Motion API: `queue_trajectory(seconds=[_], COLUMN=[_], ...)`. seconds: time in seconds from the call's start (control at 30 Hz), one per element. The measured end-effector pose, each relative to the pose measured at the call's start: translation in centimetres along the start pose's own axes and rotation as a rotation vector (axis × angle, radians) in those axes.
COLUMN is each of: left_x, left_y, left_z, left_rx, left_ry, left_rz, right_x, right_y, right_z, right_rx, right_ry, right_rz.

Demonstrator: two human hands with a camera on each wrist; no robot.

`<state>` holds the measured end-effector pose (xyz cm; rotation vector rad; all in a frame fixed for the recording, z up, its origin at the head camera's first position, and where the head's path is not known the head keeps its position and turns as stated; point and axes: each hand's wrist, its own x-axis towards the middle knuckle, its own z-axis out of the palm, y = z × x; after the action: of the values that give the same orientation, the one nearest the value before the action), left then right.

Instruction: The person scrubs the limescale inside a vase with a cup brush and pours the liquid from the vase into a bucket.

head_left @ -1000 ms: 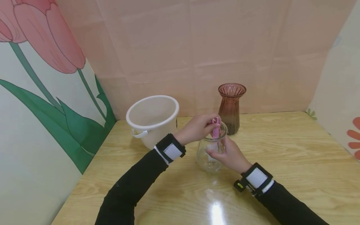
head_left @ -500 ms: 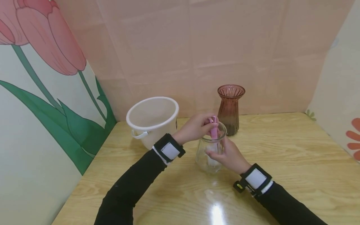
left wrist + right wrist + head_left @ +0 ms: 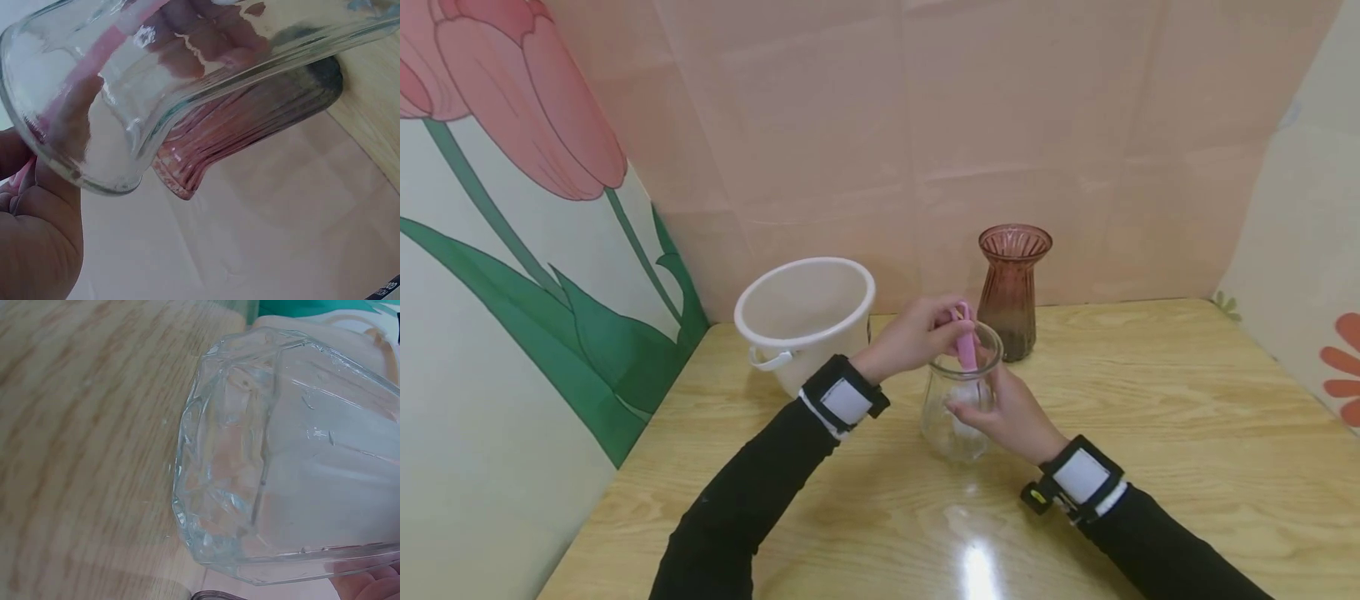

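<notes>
In the head view, my left hand (image 3: 917, 335) pinches the pink handle of a cleaning brush (image 3: 967, 350) at the mouth of a clear glass vase (image 3: 938, 421). The whitish brush head shows only blurred through the glass. My right hand (image 3: 1018, 417) grips the vase from the right, thumb across its near side. The left wrist view has the pink handle (image 3: 103, 53) seen through the glass, with part of my left hand (image 3: 40, 231) outside the rim. Close up in the right wrist view are the vase's faceted base (image 3: 219, 469) and a bit of my right hand (image 3: 369, 584).
A purplish-brown ribbed vase (image 3: 1011, 296) stands just behind the clear one. To the left is a white bucket (image 3: 842, 329) with its handle hanging down. The wooden table (image 3: 1150, 400) meets a pink-beige backdrop and patterned side walls.
My left hand has shifted slightly left with the brush, whose handle now leans more to the left. The right hand keeps its hold on the vase in nearly the same place.
</notes>
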<state>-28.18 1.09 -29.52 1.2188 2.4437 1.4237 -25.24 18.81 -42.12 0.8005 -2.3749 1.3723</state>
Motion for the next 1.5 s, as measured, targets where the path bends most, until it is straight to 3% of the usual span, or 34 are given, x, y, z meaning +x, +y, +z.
queue_trajectory(seconds=[0.33, 0.7, 0.87, 0.93, 1.07, 1.3, 1.5], left_x=[-0.2, -0.4, -0.4, -0.4, -0.5, -0.6, -0.5], left_y=[0.9, 2.0, 2.3, 2.5, 2.8, 3.6, 3.4], left_z=[-1.0, -2.6, -3.3, -3.4, -3.9, -4.6, -4.4], left_rx=[-0.074, -0.068, -0.083, -0.102, -0.142, -0.194, -0.212], left_ry=[0.042, 0.099, 0.124, 0.132, 0.141, 0.160, 0.147], left_rz=[-0.033, 0.050, 0.065, 0.068, 0.089, 0.121, 0.111], right_x=[-0.1, 0.0, 0.0, 0.0, -0.2, -0.2, -0.2], right_y=[-0.3, -0.4, -2.8, -2.7, -0.3, -0.1, -0.3], right_z=[0.0, 0.1, -0.4, -0.3, 0.2, 0.2, 0.1], right_rx=[0.023, 0.019, 0.004, -0.007, 0.004, 0.001, 0.000], right_ry=[0.006, 0.009, 0.005, 0.009, 0.011, 0.014, 0.009], right_rz=[0.049, 0.058, 0.034, 0.030, 0.047, 0.029, 0.037])
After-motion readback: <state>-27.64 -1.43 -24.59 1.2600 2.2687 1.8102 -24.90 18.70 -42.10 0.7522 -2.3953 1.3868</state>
